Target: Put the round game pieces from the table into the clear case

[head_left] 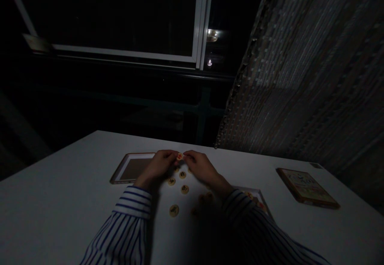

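Between the fingertips of my left hand (162, 163) and my right hand (202, 167) is a round xiangqi piece (180, 156) with a red character. Both hands pinch it, one from each side, over the far part of the table. Under and in front of them lie several pale round pieces with dark characters, among them one piece (183, 174) just below the hands and another piece (174, 210) nearer me. More pieces (206, 197) sit in the shadow of my right arm, their markings unreadable. My right forearm partly covers a tray (264, 198) with red-marked pieces in it.
A shallow rectangular tray or lid (115, 176) lies left of my left hand. Toward the right of the white table (75, 201) rests a flat printed box (307, 187). A beaded string curtain (288, 77) hangs beyond the right far edge, beside a dark window (126, 52).
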`<state>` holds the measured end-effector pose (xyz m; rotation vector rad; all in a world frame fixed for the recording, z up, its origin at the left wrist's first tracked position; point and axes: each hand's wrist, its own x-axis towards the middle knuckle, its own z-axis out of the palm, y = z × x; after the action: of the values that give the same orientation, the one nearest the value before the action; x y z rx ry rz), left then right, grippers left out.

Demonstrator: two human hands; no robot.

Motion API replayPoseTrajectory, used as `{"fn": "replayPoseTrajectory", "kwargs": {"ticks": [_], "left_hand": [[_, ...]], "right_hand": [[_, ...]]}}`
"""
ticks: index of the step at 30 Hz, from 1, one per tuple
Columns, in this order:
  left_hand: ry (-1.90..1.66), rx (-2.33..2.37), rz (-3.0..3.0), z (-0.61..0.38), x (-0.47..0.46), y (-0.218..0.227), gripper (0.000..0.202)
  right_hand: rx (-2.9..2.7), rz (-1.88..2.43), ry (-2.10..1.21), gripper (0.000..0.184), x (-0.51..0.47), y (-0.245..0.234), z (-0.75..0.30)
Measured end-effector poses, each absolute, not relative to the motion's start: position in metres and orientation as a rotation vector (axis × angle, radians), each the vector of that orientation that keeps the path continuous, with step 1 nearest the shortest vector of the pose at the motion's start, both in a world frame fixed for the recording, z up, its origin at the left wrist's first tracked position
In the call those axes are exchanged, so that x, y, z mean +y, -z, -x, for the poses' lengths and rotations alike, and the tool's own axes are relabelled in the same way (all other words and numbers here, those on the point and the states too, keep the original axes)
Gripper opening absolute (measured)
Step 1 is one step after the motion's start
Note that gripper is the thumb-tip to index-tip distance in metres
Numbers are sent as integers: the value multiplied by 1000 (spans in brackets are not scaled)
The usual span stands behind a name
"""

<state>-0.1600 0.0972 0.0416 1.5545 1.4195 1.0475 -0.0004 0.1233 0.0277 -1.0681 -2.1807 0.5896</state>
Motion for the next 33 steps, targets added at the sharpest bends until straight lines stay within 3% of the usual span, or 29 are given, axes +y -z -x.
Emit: {"fn": "replayPoseTrajectory", "kwargs": {"ticks": [15, 33], "left_hand": [[-1013, 1292, -1633, 159, 102, -33, 34], [-880, 1319, -1775, 140, 86, -60, 37]], "right_hand": [[-1964, 1024, -871, 25, 131, -23, 1], [-1966, 1099, -669, 23, 105, -58, -56]]}}
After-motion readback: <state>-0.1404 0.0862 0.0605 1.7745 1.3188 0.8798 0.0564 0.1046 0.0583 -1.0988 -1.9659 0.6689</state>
